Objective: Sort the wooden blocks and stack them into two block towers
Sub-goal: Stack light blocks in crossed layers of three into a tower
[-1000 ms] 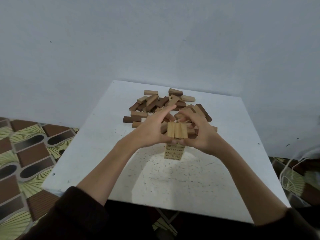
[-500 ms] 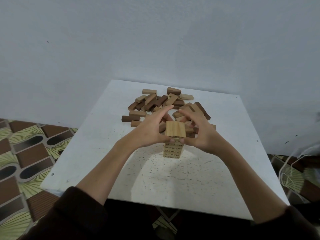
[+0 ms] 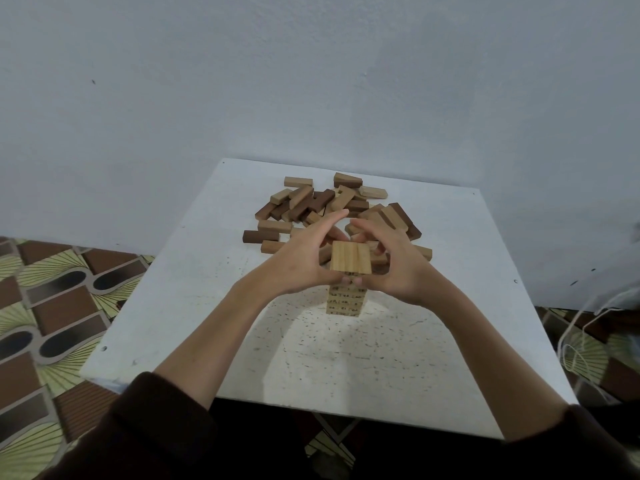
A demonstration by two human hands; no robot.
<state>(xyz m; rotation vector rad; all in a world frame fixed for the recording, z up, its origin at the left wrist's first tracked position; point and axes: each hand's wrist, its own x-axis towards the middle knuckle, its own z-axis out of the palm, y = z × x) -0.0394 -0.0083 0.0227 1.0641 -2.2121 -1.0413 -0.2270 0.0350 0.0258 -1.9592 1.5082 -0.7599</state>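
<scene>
1. White square bench (image 3: 194, 306); heap of loose light and dark wooden blocks (image 3: 311, 206) at its far side;
2. Pale wooden block tower (image 3: 346, 299) at centre; left hand (image 3: 304, 261) and right hand (image 3: 398, 268) clasp its top layer, fingers curled round;
3. Squaring that layer, seemingly; next calls for another pale block.

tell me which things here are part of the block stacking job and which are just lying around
Part of the job:
- light block tower
- top layer of blocks, held between both hands
- loose pile of light and dark blocks
- left hand
- right hand
- white table

Just lying about:
- white cord on the floor
- patterned floor mat
</scene>
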